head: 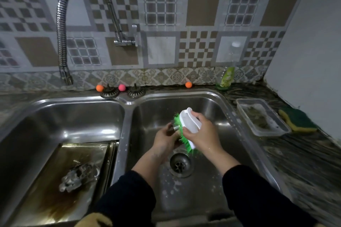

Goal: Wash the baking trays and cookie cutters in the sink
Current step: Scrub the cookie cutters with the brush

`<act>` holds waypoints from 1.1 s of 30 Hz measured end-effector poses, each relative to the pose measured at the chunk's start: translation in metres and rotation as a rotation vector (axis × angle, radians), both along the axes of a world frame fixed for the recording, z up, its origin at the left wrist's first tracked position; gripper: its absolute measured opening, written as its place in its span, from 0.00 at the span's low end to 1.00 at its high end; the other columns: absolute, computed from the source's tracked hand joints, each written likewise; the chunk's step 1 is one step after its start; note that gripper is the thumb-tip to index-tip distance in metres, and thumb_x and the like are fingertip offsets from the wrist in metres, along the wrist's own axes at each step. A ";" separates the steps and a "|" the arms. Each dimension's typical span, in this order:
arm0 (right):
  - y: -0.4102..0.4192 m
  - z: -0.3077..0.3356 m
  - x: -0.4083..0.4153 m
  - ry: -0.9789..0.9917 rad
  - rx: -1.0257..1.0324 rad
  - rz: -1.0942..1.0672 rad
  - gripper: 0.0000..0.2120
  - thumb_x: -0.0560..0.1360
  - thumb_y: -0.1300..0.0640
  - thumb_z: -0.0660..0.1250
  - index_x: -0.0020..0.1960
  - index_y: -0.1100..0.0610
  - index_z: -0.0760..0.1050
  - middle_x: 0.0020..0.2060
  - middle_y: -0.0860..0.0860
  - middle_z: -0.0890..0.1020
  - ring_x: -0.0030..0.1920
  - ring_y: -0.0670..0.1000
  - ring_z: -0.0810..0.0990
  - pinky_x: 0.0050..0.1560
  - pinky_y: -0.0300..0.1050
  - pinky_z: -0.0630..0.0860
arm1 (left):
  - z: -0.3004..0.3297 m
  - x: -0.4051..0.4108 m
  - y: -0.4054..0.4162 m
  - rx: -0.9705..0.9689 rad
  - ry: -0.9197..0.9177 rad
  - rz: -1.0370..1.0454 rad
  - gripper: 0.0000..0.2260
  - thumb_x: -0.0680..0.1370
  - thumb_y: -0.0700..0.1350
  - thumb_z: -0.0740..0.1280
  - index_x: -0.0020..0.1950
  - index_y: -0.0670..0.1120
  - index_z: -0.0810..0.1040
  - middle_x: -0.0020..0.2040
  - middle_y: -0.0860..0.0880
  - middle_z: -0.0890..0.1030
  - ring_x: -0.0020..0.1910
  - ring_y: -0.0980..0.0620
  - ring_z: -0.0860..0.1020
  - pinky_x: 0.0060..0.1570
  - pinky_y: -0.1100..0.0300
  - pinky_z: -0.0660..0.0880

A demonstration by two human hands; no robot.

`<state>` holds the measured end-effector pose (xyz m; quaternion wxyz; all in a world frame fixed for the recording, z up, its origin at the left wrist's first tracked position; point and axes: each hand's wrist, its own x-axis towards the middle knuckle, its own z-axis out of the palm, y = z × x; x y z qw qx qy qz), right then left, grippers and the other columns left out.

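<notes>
Over the right sink basin, my left hand grips a small metal cookie cutter; most of it is hidden by my fingers. My right hand holds a white scrubbing brush by its handle, and its green bristles press against the cutter. In the left basin a stained baking tray leans with a wet cluster of metal cookie cutters lying on it.
The flexible faucet hangs over the left basin. A drain sits below my hands. On the right counter are a clear plastic container, a green-yellow sponge and a dish soap bottle. Two strainer plugs rest behind the basins.
</notes>
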<state>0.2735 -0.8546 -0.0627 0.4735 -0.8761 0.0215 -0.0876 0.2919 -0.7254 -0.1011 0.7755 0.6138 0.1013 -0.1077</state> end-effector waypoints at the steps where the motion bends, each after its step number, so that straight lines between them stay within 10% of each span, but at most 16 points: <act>1: 0.003 -0.001 -0.003 0.000 -0.008 0.023 0.28 0.69 0.53 0.73 0.67 0.48 0.71 0.54 0.46 0.78 0.51 0.45 0.76 0.49 0.38 0.72 | 0.001 0.003 0.005 -0.014 0.006 0.043 0.16 0.79 0.33 0.64 0.65 0.44 0.73 0.53 0.45 0.81 0.46 0.49 0.80 0.36 0.63 0.80; 7: 0.009 -0.003 -0.005 -0.040 -0.014 0.016 0.28 0.69 0.53 0.74 0.67 0.48 0.72 0.57 0.47 0.79 0.52 0.45 0.76 0.48 0.38 0.71 | 0.001 0.003 0.017 0.061 0.011 -0.017 0.22 0.77 0.31 0.65 0.69 0.45 0.70 0.55 0.43 0.80 0.44 0.49 0.80 0.36 0.61 0.81; 13: 0.015 -0.002 -0.015 -0.022 -0.127 0.098 0.29 0.69 0.53 0.73 0.68 0.48 0.71 0.58 0.50 0.79 0.56 0.50 0.77 0.53 0.43 0.74 | -0.006 0.015 0.028 0.386 -0.109 0.075 0.25 0.73 0.32 0.69 0.70 0.44 0.72 0.62 0.44 0.79 0.59 0.49 0.79 0.60 0.52 0.76; 18: 0.012 0.007 0.003 -0.048 -0.132 -0.025 0.29 0.69 0.54 0.73 0.68 0.50 0.71 0.58 0.53 0.80 0.57 0.54 0.78 0.52 0.43 0.72 | 0.003 -0.006 0.011 0.549 -0.177 -0.014 0.23 0.74 0.29 0.67 0.66 0.48 0.76 0.43 0.53 0.80 0.33 0.62 0.77 0.30 0.71 0.75; 22: 0.018 0.004 -0.004 0.006 -0.190 0.041 0.30 0.69 0.52 0.73 0.69 0.49 0.69 0.59 0.53 0.79 0.58 0.53 0.77 0.55 0.44 0.74 | -0.003 0.001 0.018 0.599 -0.158 0.014 0.22 0.74 0.30 0.62 0.62 0.48 0.79 0.38 0.54 0.81 0.33 0.59 0.78 0.37 0.62 0.80; 26: 0.010 0.011 0.010 0.042 -0.139 -0.039 0.28 0.69 0.52 0.72 0.68 0.51 0.70 0.60 0.52 0.79 0.57 0.54 0.77 0.51 0.42 0.72 | -0.004 -0.010 0.015 0.496 -0.191 -0.051 0.22 0.75 0.30 0.68 0.68 0.44 0.74 0.49 0.50 0.81 0.36 0.58 0.79 0.37 0.67 0.79; 30: 0.016 0.007 0.001 0.068 -0.143 0.082 0.28 0.69 0.52 0.73 0.68 0.50 0.70 0.60 0.49 0.76 0.54 0.49 0.76 0.49 0.39 0.71 | -0.003 0.007 0.034 0.421 -0.137 0.034 0.26 0.76 0.35 0.68 0.73 0.43 0.66 0.66 0.44 0.75 0.61 0.49 0.77 0.62 0.55 0.74; 33: 0.011 0.009 0.002 0.081 -0.001 -0.006 0.27 0.69 0.54 0.73 0.67 0.50 0.71 0.60 0.49 0.76 0.50 0.48 0.75 0.50 0.45 0.77 | 0.002 0.006 0.038 0.100 -0.022 0.007 0.27 0.79 0.37 0.65 0.76 0.47 0.62 0.68 0.42 0.73 0.58 0.48 0.77 0.56 0.55 0.77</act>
